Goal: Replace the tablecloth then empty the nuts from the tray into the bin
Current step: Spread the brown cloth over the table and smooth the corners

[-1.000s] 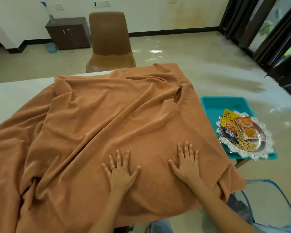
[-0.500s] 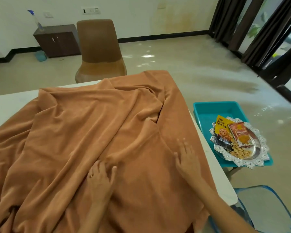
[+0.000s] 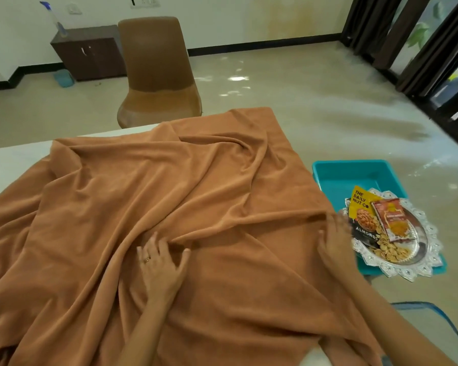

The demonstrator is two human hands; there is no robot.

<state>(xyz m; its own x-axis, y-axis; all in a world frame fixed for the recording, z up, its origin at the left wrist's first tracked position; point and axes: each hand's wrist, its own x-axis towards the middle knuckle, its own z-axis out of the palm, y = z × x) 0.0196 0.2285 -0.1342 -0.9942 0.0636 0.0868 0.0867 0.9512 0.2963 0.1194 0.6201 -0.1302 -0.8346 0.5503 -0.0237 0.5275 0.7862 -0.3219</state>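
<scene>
Head view looks down on a white table (image 3: 11,165), most of it covered by a rust-brown tablecloth (image 3: 196,207). The cloth lies in long folds and wrinkles, hangs over the table's near edge and right edge, and leaves a bare strip along the table's far left side.

The left hand (image 3: 161,265) rests palm down on the cloth near the middle of the table's near half. Its fingers (image 3: 156,241) are straight and spread, grasping nothing, with the thumb out to the right against a raised fold. A ring (image 3: 147,258) shows on one finger. The right hand (image 3: 333,241) lies flat on the cloth at the table's right edge; it is blurred, but its fingers (image 3: 337,223) look stretched out and released, pressing the fabric without pinching it.

Just off the table's right side sits a teal bin (image 3: 354,170), lower than the tabletop. An ornate silver tray (image 3: 421,260) rests across the bin's near part. On the tray lie loose nuts (image 3: 389,250), a yellow and black almond packet (image 3: 361,215) and a red packet (image 3: 393,220) overlapping it.

Beyond the table's far edge stands a brown chair (image 3: 156,75), and farther back, against the wall, a dark cabinet (image 3: 87,56) with a spray bottle (image 3: 54,19) on top. Off the table's near right corner is part of a clear blue chair (image 3: 434,318).
</scene>
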